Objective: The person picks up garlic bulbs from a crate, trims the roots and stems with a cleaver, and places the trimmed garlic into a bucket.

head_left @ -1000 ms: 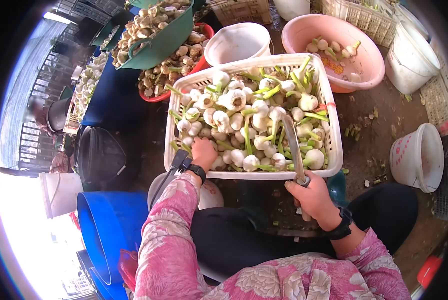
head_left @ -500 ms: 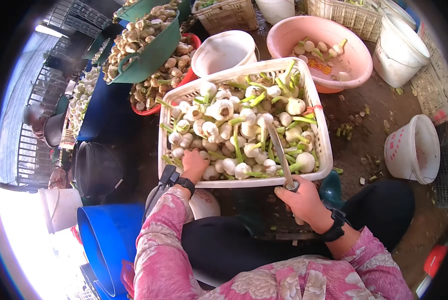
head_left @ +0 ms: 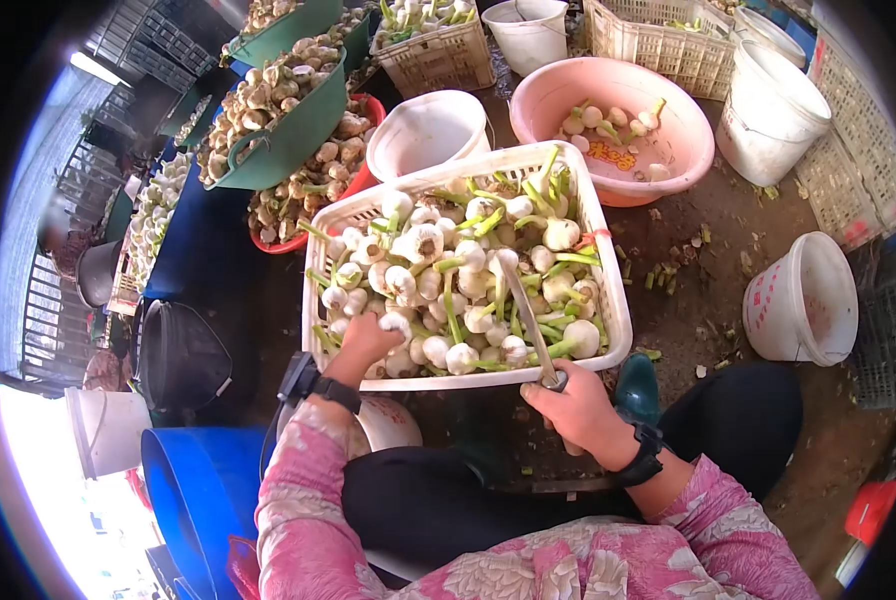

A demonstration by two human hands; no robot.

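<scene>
A white plastic crate (head_left: pixel 616 300) full of garlic bulbs with green stem stubs stands before me. My left hand (head_left: pixel 366 343) is at the crate's near left corner, its fingers closed on a garlic bulb (head_left: pixel 396 325). My right hand (head_left: pixel 580 405) is wrapped round the handle of a long-bladed knife (head_left: pixel 528 315) at the crate's near edge. The blade points up and away over the garlic, and its broad tip lies above the bulbs near the middle.
Beyond the crate are a white bucket (head_left: pixel 428 130) and a pink basin (head_left: pixel 688 150) with a few bulbs. Green tubs (head_left: pixel 298 135) of garlic stand at upper left. A blue barrel (head_left: pixel 203 510) is at lower left, a white bucket (head_left: pixel 803 300) at right.
My left hand has lifted slightly, and a bulb now shows at its fingers. The whole view has shifted, with the crate and my right hand lower and further left in the picture.
</scene>
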